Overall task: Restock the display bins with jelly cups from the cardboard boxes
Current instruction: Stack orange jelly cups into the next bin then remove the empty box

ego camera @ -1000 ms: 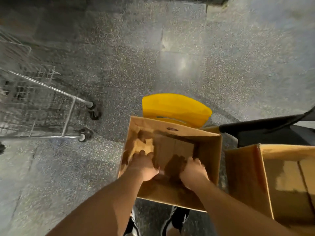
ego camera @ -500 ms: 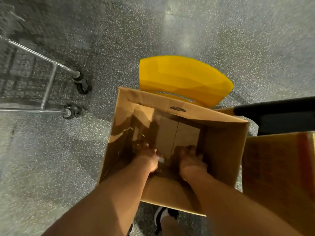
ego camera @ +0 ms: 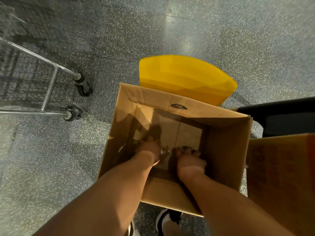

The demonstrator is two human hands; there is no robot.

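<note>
An open brown cardboard box (ego camera: 226,150) stands on the floor below me. Both my arms reach down into it. My left hand (ego camera: 150,150) and my right hand (ego camera: 189,159) are low near the box bottom, close together, with curled fingers. Small pale, shiny things, likely jelly cups (ego camera: 164,153), show between the two hands in deep shadow. Whether either hand grips them is hidden by the dark and by the hands' backs. The rest of the box bottom looks bare.
A yellow plastic bin (ego camera: 184,77) sits just beyond the box. A wire shopping cart (ego camera: 51,86) with black wheels stands to the left. A second cardboard box (ego camera: 281,176) and a black ledge (ego camera: 281,114) are on the right. My shoes (ego camera: 168,220) show below, on the speckled floor.
My hands have gone deeper into the box, from its near wall to its bottom. The view has closed in and tilted down over the box.
</note>
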